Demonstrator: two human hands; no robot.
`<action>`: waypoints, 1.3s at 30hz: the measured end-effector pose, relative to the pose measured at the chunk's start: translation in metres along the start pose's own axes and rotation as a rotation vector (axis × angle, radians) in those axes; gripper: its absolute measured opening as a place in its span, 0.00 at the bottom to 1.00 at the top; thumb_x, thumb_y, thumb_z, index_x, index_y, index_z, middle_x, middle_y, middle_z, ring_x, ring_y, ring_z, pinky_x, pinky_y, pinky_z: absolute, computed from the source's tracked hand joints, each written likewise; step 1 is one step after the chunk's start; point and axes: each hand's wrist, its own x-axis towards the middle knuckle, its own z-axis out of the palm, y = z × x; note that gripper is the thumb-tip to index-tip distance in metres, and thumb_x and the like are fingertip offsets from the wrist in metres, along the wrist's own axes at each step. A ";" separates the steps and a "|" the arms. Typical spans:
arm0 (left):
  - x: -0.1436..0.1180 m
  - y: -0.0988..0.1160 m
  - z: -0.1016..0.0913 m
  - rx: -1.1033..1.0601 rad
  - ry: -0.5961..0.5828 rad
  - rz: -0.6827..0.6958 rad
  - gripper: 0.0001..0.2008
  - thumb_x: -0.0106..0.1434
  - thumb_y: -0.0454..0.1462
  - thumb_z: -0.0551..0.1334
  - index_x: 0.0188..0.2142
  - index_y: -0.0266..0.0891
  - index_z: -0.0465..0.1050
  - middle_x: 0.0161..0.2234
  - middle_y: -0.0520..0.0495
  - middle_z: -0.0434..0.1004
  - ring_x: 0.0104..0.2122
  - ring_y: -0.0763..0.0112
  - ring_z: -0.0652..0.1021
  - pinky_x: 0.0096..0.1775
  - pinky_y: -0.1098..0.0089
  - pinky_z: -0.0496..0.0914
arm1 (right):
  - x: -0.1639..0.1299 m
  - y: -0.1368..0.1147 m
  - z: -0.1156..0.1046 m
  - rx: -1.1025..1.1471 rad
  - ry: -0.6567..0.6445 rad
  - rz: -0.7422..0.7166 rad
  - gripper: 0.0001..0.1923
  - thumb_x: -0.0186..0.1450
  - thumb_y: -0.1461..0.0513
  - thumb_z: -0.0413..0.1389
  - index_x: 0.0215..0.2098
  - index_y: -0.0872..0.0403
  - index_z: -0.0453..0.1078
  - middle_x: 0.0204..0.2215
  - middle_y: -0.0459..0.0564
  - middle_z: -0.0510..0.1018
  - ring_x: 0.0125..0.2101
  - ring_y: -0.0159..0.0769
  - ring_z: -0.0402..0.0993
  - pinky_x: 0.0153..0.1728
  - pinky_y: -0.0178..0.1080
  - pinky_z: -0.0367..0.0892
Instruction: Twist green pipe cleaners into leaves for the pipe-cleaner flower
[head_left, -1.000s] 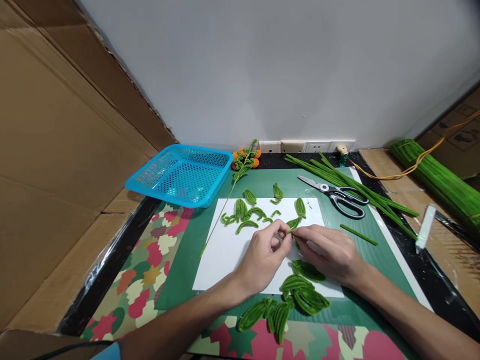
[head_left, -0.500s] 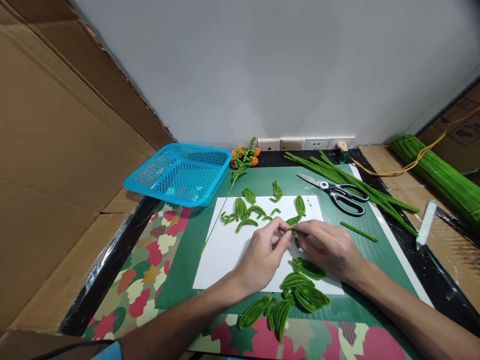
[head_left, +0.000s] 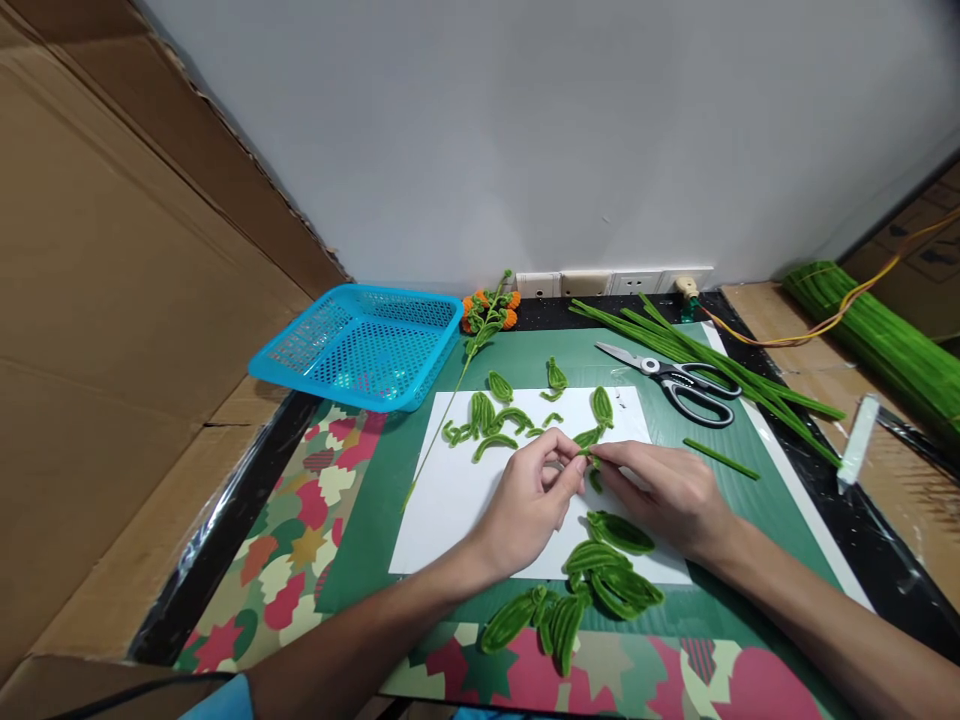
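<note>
Green chenille leaf piece (head_left: pixel 587 438) sits mid-frame over the white paper (head_left: pixel 457 500), pinched from both sides by our left hand (head_left: pixel 534 500) and right hand (head_left: pixel 664 492); since a second ago our grip has barely shifted, so shaping continues.

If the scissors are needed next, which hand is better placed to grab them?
Probably the right hand: the scissors lie on its side, beyond it. The left hand would have to cross over; both pinch a green leaf piece.
</note>
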 end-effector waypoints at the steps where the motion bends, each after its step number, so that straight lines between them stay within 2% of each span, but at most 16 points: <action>1: 0.000 0.000 0.000 0.009 0.008 -0.002 0.11 0.75 0.45 0.60 0.41 0.40 0.68 0.29 0.54 0.73 0.18 0.81 0.66 0.20 0.76 0.56 | 0.000 0.000 0.000 0.000 -0.004 -0.002 0.08 0.74 0.68 0.56 0.50 0.55 0.74 0.35 0.51 0.87 0.30 0.36 0.84 0.31 0.35 0.77; 9: -0.001 -0.001 -0.001 0.110 0.029 -0.027 0.10 0.75 0.42 0.60 0.37 0.40 0.67 0.18 0.61 0.58 0.15 0.80 0.62 0.20 0.75 0.50 | 0.001 -0.002 -0.006 -0.027 -0.073 -0.072 0.11 0.76 0.69 0.53 0.51 0.56 0.75 0.33 0.51 0.86 0.28 0.35 0.83 0.28 0.34 0.75; 12: 0.001 -0.002 -0.002 0.084 0.008 -0.007 0.10 0.75 0.43 0.59 0.39 0.40 0.67 0.20 0.60 0.61 0.16 0.79 0.64 0.20 0.76 0.53 | 0.001 -0.001 -0.005 -0.028 -0.073 -0.052 0.11 0.75 0.69 0.53 0.52 0.55 0.75 0.35 0.51 0.86 0.30 0.35 0.84 0.30 0.35 0.76; 16: 0.003 -0.002 -0.003 0.057 -0.003 0.015 0.11 0.75 0.45 0.59 0.43 0.40 0.70 0.27 0.55 0.70 0.18 0.80 0.68 0.21 0.76 0.58 | 0.001 0.002 -0.003 -0.020 -0.029 -0.040 0.10 0.75 0.69 0.54 0.51 0.55 0.75 0.37 0.52 0.87 0.32 0.36 0.85 0.32 0.35 0.77; 19: 0.002 -0.001 -0.002 0.070 0.010 0.026 0.13 0.76 0.47 0.59 0.44 0.40 0.71 0.31 0.54 0.73 0.17 0.81 0.68 0.21 0.75 0.59 | 0.000 0.002 -0.004 -0.019 -0.045 -0.039 0.10 0.75 0.70 0.54 0.51 0.56 0.75 0.37 0.53 0.87 0.32 0.36 0.85 0.32 0.35 0.77; 24: 0.000 0.003 -0.002 0.114 -0.001 0.023 0.12 0.76 0.46 0.58 0.41 0.39 0.71 0.28 0.55 0.71 0.18 0.80 0.68 0.22 0.75 0.59 | 0.002 -0.001 -0.005 -0.003 -0.088 -0.068 0.10 0.75 0.70 0.54 0.49 0.56 0.75 0.36 0.52 0.86 0.31 0.36 0.83 0.32 0.36 0.76; 33: -0.002 -0.002 -0.001 0.105 0.014 0.011 0.13 0.75 0.46 0.59 0.39 0.40 0.69 0.28 0.54 0.72 0.19 0.79 0.68 0.22 0.75 0.59 | 0.004 -0.006 -0.006 -0.020 -0.064 -0.077 0.07 0.74 0.71 0.55 0.45 0.57 0.75 0.31 0.50 0.84 0.27 0.33 0.80 0.29 0.35 0.72; 39: -0.003 0.000 -0.003 0.142 -0.016 -0.014 0.12 0.76 0.45 0.57 0.38 0.41 0.66 0.16 0.60 0.60 0.16 0.77 0.64 0.20 0.76 0.54 | 0.002 -0.009 -0.002 -0.020 -0.050 -0.050 0.07 0.75 0.70 0.55 0.41 0.57 0.74 0.28 0.48 0.82 0.24 0.32 0.78 0.27 0.35 0.69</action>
